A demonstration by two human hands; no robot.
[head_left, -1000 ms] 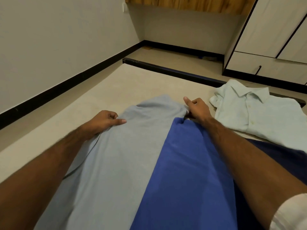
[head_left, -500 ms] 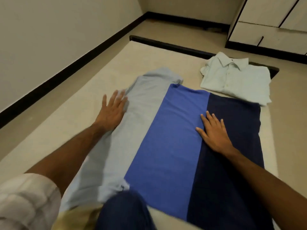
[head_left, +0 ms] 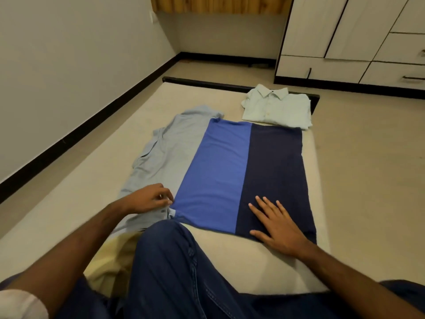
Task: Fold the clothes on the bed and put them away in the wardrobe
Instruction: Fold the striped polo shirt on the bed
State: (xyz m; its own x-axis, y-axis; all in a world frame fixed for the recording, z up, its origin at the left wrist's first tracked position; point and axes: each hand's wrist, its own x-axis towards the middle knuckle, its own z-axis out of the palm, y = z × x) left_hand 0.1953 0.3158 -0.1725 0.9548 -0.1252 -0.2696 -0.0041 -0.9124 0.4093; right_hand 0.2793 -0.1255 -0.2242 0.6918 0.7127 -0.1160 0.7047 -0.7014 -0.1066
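A polo shirt in three vertical bands, pale grey, bright blue and navy (head_left: 220,162), lies spread flat on the bed (head_left: 76,203). My left hand (head_left: 149,200) has its fingers curled at the shirt's near hem, where the grey band meets the blue, pinching the cloth. My right hand (head_left: 278,224) lies flat with spread fingers on the near corner of the navy band. Beyond the polo, at the bed's far right corner, sits a folded pale green button shirt (head_left: 278,107).
My knee in blue jeans (head_left: 184,268) rests on the bed's near edge beside a pale yellow cloth (head_left: 110,261). A white wardrobe with drawers (head_left: 358,42) stands on the far right. A wall (head_left: 69,65) runs along the left, with a strip of floor between it and the bed.
Both hands have drawn back along the shirt from its far end to its near hem. The left hand went from flat to pinching the hem. The view has pulled back.
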